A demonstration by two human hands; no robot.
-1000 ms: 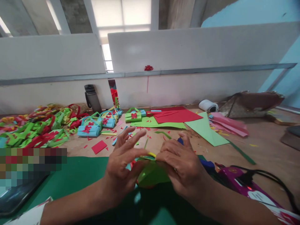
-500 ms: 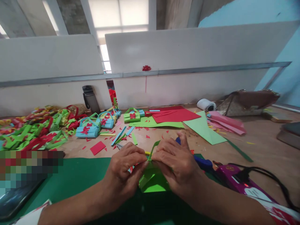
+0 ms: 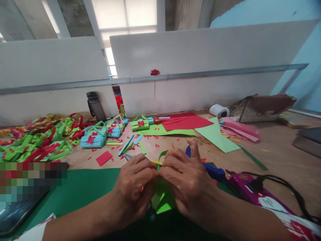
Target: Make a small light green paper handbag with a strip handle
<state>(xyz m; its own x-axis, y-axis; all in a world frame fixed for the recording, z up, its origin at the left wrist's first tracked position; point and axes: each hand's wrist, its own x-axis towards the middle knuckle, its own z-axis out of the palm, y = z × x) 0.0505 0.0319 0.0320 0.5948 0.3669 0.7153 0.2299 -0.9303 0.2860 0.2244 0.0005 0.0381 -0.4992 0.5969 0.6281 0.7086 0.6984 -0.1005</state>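
Between my hands is a small light-green paper bag [image 3: 164, 200] with a narrow paper strip handle [image 3: 160, 157] curving up from its top. My left hand [image 3: 136, 184] pinches the bag's upper edge from the left. My right hand [image 3: 185, 180] pinches the same spot from the right, fingertips almost meeting the left ones. Fingers hide most of the bag's top. Behind my right hand lies a blue-handled tool [image 3: 213, 171], probably a glue gun. The tip of a pair of scissors [image 3: 127, 156] shows beyond my left hand. A green mat [image 3: 85, 190] lies underneath.
Finished blue paper bags [image 3: 92, 140] with red bows stand behind, beside a heap of green and red paper pieces [image 3: 32, 144]. Red sheets [image 3: 187, 122] lie at the back. At right is a purple power strip [image 3: 247, 189] with a black cable. A phone [image 3: 23, 207] lies at left.
My left hand has turned slightly and the paper bag has tilted, its lower part now showing narrower between my hands. Both hands keep pinching its top. The view has shifted a little.
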